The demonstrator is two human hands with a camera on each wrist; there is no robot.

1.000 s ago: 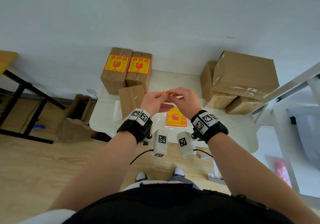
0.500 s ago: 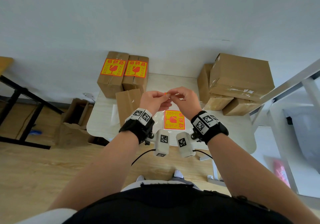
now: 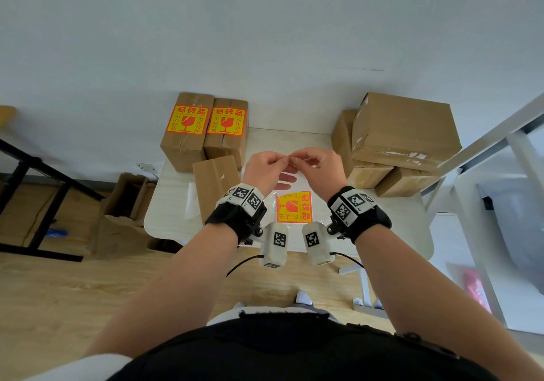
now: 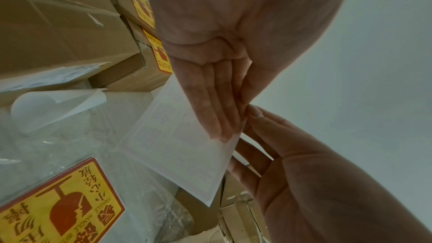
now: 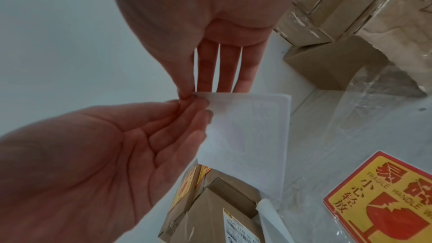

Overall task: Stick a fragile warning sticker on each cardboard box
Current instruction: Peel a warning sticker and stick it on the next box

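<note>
Both hands are raised over the table and meet at one corner of a fragile sticker, whose white backing faces the wrist cameras. My left hand pinches that corner with thumb and forefinger, its other fingers lying behind the sheet. My right hand pinches the same corner, its other fingers straight. A plain cardboard box stands just left of my left hand. Two boxes at the back left carry orange and yellow fragile stickers.
A stack of fragile stickers lies in a clear plastic bag on the white table. Several unlabelled boxes are piled at the right. A curled backing paper lies by the plain box. An open carton sits on the floor.
Both hands have stayed together at the sticker's corner, a little farther over the table. The orange edge seen between the fingers earlier no longer shows in the head view.
</note>
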